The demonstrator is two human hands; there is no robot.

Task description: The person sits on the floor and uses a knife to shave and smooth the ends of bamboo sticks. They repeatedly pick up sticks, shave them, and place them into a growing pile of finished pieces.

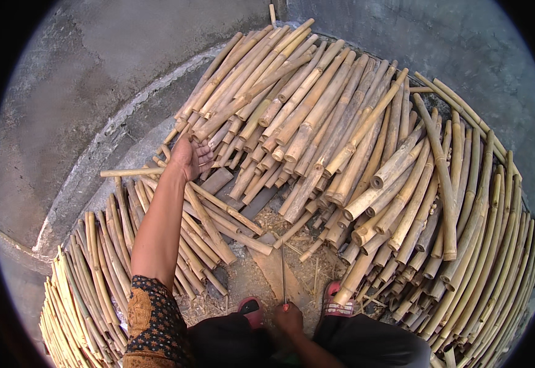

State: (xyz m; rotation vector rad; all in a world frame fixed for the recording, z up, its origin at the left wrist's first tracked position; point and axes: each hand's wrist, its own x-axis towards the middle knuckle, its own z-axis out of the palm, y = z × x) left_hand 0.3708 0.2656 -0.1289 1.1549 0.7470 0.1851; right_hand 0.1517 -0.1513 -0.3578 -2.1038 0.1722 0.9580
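Note:
My left hand (192, 159) reaches out to the near ends of a big stack of cut bamboo poles (316, 116). Its fingers are stretched out, just beneath the end of one thick bamboo pole (209, 127), and I see no grip around it. Low in the middle, my right hand (289, 319) is closed around the orange-red handle of a long thin tool (284, 273). The tool's narrow dark shaft or blade points away from me; seen so thin, its kind cannot be made out.
More bamboo lies in a left pile (99, 257) and a right pile (488, 245). Loose poles (227, 211) lie between, near wood shavings and a flat board (273, 270). Grey concrete walls (114, 55) rise behind. My feet in red footwear (339, 300) stand close in front.

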